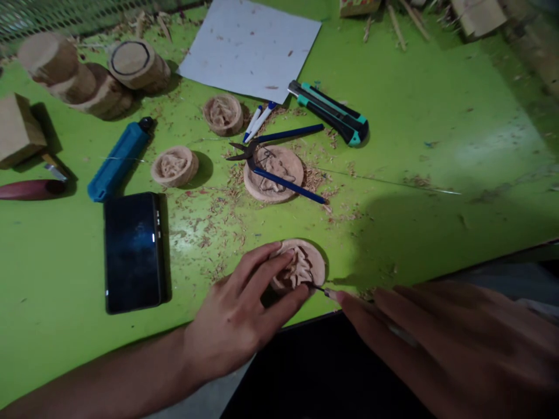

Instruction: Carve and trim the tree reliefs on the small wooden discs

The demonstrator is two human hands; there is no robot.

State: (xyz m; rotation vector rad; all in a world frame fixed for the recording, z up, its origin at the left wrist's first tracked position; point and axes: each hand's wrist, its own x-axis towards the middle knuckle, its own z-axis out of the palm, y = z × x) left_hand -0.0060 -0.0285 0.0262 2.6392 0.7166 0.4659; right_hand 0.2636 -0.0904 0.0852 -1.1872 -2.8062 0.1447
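A round wooden disc point(317, 260) with a leaf-like relief carved inside its raised rim lies near the table's front edge. My left hand point(244, 308) grips it from the left, fingers over the far rim and thumb at the near side. My right hand point(419, 331) is closed around a thin carving tool point(322, 289), whose dark metal tip touches the relief near the disc's lower right. Most of the tool's handle is hidden by my fingers. Just beyond, blue-handled pliers point(288, 181) lie spread across a larger carved disc point(293, 157).
Two small carved wooden rounds point(222, 114) lie farther back, by pens point(259, 122). A green-black utility knife point(332, 110) touches white paper point(253, 46). At left are a phone point(132, 253), a blue cutter point(117, 163) and wood blocks point(48, 58). Shavings and a thin wire point(393, 181) cross the green table.
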